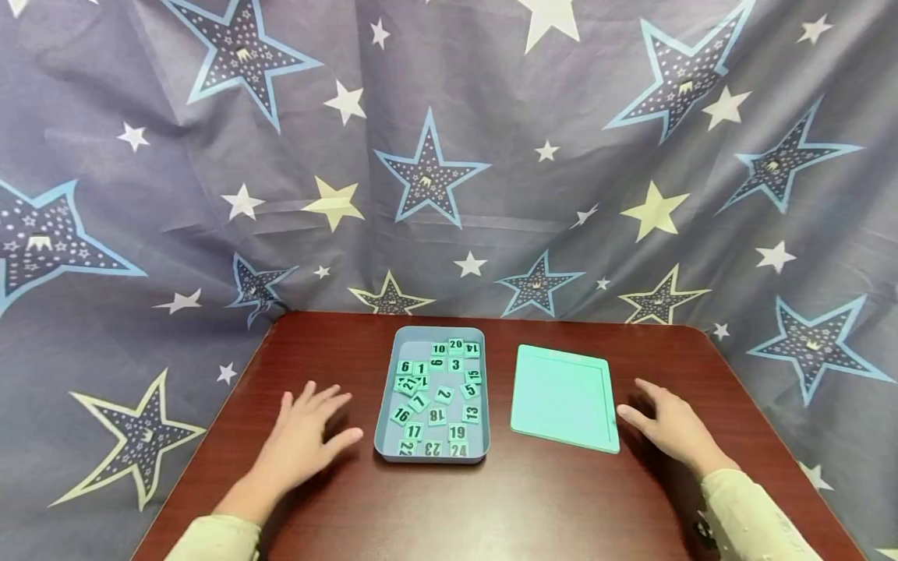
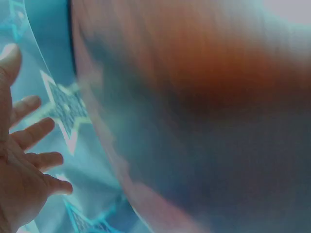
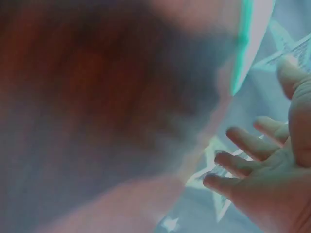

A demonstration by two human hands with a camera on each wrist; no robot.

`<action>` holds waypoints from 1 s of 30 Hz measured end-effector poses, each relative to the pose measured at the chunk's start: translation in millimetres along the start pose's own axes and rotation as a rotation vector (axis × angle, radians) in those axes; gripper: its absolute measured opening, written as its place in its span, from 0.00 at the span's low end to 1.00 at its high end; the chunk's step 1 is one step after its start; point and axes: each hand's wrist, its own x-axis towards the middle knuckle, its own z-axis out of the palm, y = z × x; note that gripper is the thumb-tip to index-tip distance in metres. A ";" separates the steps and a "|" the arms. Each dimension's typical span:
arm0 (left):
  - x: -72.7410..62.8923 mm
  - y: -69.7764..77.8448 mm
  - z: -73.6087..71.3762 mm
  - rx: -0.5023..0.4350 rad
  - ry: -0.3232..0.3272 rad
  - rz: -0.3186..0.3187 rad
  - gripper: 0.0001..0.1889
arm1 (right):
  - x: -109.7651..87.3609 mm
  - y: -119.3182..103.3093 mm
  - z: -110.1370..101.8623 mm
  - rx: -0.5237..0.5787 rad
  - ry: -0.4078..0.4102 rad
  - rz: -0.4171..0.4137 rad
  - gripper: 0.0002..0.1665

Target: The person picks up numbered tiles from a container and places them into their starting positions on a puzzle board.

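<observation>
Tray (image 1: 393, 413), grey-blue, sits on the tabletop (image 1: 449, 514) left of centre, holding loose green number tiles (image 1: 437, 417). 10, 20 and 14 lie around its 12 to 1 o'clock end; 22, 23 and 24 line the 6 o'clock end; 6 and 1 at 11; 13 at 4. Tile 21 overlaps others at about 10. Tiles tilt various ways.

Board (image 1: 563, 397), pale green, rimmed, lies flat at the tray's 3 o'clock, apart from it, slightly turned.

Left hand (image 1: 302, 440) at the tray's 8 to 9 o'clock: fingers spread, thumb near the tray, not touching. Right hand (image 1: 669, 425) at the board's 3 to 4: fingers relaxed, apart; thumb right by the board's edge, contact unclear. Star-print cloth (image 1: 316, 269) hangs at 12. Pale sleeves (image 1: 758, 518) both sides. Wrist views: tabletop blurred.
</observation>
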 end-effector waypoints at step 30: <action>-21.3 55.9 18.5 -0.012 0.063 -0.003 0.23 | 37.4 -189.8 49.1 0.073 -0.057 -0.437 0.24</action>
